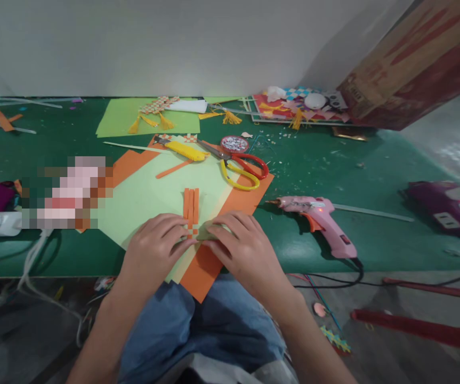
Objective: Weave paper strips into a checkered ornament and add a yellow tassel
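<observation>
Several orange paper strips stand side by side between my hands, woven near their lower ends with pale green paper into a small check. My left hand is closed on the left edge of this weave, thumb below and fingers above. From the weave's right side a pale green strip runs into the closed fingers of my right hand. Both hands rest over light green sheets and orange sheets. Scissors with red and yellow handles and a yellow utility knife lie just beyond.
A pink glue gun lies at right, its cord hanging off the table edge. A red dish of small bits stands behind the scissors. Finished woven pieces with yellow tassels lie at the back. A paper bag leans at right.
</observation>
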`<state>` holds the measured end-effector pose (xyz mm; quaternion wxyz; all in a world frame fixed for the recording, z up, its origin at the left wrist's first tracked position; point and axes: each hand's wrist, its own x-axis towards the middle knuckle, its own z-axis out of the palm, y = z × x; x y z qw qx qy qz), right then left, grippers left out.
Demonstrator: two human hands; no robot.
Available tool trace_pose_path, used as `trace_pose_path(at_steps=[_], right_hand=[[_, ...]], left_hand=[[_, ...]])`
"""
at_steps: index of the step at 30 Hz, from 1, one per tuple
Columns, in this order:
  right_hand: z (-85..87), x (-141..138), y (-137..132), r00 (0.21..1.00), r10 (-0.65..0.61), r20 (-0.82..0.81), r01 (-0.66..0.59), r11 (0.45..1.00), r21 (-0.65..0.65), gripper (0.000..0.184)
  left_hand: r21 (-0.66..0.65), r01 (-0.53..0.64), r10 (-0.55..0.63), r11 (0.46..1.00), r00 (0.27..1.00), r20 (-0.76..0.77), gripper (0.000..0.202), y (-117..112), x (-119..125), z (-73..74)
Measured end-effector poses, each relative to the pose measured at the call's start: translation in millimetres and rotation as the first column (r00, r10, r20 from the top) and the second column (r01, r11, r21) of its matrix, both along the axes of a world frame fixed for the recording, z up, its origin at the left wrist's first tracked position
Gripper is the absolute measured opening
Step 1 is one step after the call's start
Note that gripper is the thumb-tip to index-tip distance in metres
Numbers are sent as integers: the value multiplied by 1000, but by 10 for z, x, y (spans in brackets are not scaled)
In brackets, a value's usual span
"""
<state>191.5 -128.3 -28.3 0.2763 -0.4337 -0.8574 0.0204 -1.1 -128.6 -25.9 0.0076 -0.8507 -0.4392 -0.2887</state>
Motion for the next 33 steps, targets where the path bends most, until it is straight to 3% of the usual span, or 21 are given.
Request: trace_pose_path(at_steps=[11,33], right_hand=[[-14,-12,14,1000,-7,22,6,1000,27,15],[2,148,64,980,98,-170,-122,984,-134,15]], left_hand=[[114,94,-85,989,993,-77,10,0,8,19],[84,98,-98,992,995,-6,18,7,12,34]])
